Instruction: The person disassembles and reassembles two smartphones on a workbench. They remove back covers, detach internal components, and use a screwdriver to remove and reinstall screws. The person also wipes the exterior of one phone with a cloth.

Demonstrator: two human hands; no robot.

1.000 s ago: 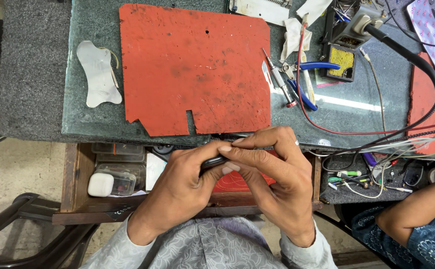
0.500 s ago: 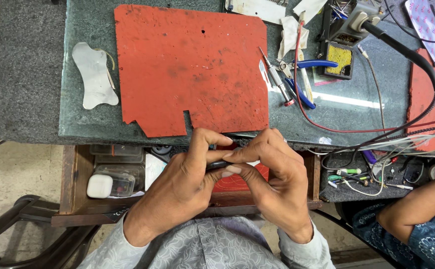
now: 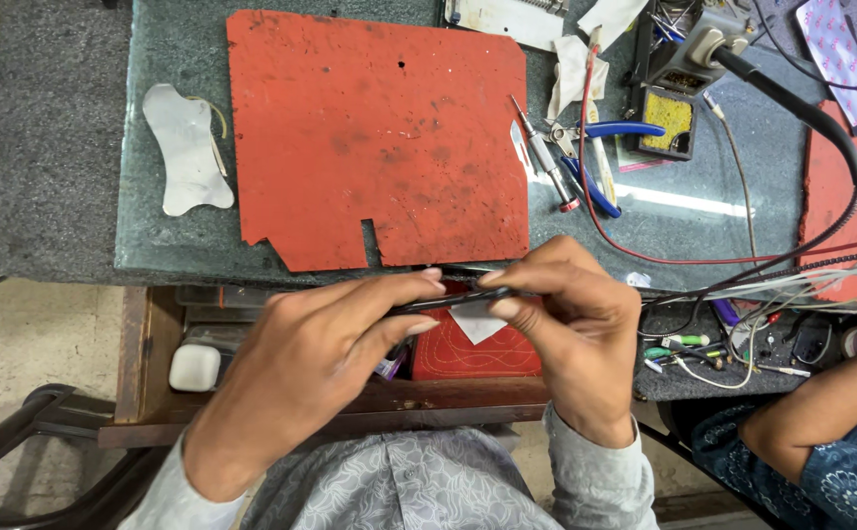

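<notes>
Both hands, the left hand [image 3: 316, 358] and right hand [image 3: 571, 329], stay pinched on a thin flat black device [image 3: 448, 299], now raised slightly toward twelve o'clock, nearer the worn red rubber mat [image 3: 379, 137] on the tabletop [image 3: 694, 216].

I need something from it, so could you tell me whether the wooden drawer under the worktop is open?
Open: the drawer is pulled out, contents showing.

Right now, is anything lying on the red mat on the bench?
No, the red mat is bare; the tools lie to its right, and both hands hold a thin dark flat object below it.
</notes>
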